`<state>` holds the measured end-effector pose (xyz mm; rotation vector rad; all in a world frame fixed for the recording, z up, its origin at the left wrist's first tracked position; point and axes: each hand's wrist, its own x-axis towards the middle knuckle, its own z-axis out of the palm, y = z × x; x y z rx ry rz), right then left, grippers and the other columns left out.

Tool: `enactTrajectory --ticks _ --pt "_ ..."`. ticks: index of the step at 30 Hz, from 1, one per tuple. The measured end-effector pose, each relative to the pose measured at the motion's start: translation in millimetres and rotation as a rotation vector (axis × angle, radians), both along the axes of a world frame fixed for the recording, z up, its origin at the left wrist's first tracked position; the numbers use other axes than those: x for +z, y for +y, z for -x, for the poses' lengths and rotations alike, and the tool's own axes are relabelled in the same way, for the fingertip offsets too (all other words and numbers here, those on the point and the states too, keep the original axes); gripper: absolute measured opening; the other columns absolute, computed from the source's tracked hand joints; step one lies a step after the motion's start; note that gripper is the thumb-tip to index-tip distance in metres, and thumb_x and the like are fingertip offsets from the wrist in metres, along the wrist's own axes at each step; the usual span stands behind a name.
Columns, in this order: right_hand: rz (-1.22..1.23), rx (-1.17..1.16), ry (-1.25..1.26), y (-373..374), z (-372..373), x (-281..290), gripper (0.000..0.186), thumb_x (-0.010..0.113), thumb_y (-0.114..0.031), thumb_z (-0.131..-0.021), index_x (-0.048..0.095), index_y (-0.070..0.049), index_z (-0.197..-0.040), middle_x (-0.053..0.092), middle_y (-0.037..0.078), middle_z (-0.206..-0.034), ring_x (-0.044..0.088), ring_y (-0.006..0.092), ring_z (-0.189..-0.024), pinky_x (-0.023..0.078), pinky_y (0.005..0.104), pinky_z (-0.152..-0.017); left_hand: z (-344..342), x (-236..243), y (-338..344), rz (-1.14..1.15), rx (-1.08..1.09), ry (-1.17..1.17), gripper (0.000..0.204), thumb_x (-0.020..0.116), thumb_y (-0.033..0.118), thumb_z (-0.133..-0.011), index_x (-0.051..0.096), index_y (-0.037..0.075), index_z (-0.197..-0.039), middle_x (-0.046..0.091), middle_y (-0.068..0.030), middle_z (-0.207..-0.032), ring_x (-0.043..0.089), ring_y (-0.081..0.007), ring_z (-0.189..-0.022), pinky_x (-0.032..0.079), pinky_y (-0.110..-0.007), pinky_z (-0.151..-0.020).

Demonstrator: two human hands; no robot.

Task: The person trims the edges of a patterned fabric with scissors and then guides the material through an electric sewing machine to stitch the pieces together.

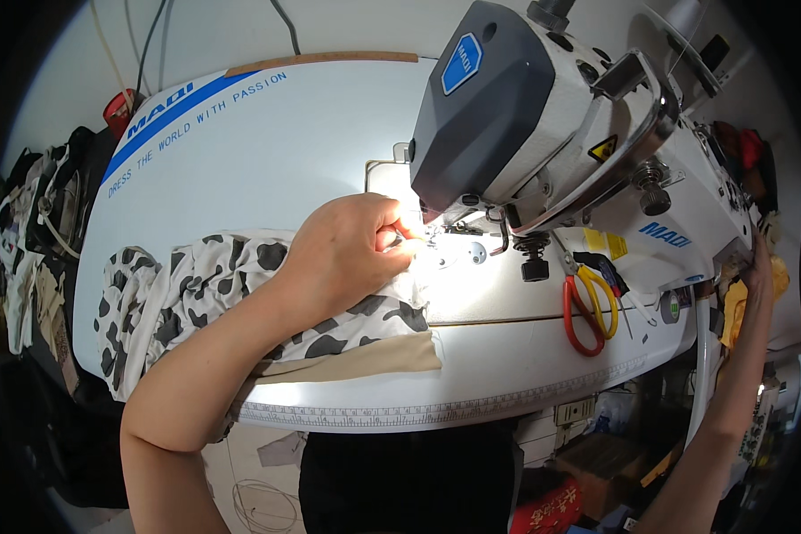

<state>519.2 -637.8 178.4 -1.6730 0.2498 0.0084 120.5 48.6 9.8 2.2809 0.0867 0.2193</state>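
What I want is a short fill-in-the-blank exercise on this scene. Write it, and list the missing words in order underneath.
1. The left hand is at the lit end of the ____ machine.
2. The spotted cloth has dark patches on a ____ background.
3. Beside the red scissors handle is a ____ one.
4. In the picture, the right hand is to the ____ of the scissors.

Missing words: sewing; white; yellow; right.

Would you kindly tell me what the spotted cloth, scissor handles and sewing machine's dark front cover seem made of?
Spotted cloth: soft fabric, matte, judging by its loose folds; the fibre can't be told.
Scissor handles: probably smooth plastic, going by their solid red and yellow colour.
Dark front cover: perhaps moulded plastic or painted metal, satin grey with crisp facets.
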Motion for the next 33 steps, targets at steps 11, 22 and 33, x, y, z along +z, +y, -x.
enactTrajectory --ticks 11,22,33 --pt "-0.109 -0.03 -0.307 32.8 89.3 -88.5 0.045 0.054 -0.04 -0.107 0.055 -0.009 -0.139 0.06 0.008 -0.137 0.056 0.0211 -0.125 0.045 0.0382 -0.107 0.1 -2.7 -3.3 -0.05 0.046 -0.058 0.017 0.079 0.011 -0.08 0.065 0.002 -0.079 0.059 -0.0097 -0.069 0.064 -0.0219 -0.068 0.047 -0.037 -0.062" --pt "0.948 0.79 -1.312 394.9 342.7 -144.7 0.02 0.072 -0.005 -0.082 0.071 -0.013 -0.1 0.059 0.006 -0.088 0.059 0.025 -0.079 0.044 0.0386 -0.08 0.2 -17.4 -5.6 -0.106 0.125 -0.183 0.015 0.075 0.013 -0.074 0.071 0.006 -0.086 0.063 -0.009 -0.073 0.06 -0.0274 -0.065 0.047 -0.039 -0.062" --pt "-0.311 0.813 -0.097 444.5 267.3 -252.3 0.027 0.057 -0.014 -0.1 0.061 -0.006 -0.125 0.061 0.004 -0.105 0.06 0.0139 -0.09 0.051 0.0248 -0.077 -4.0 -11.5 -15.3 0.058 0.161 -0.172 0.012 0.073 0.01 -0.074 0.064 0.007 -0.081 0.062 -0.0078 -0.077 0.063 -0.028 -0.073 0.048 -0.039 -0.065"
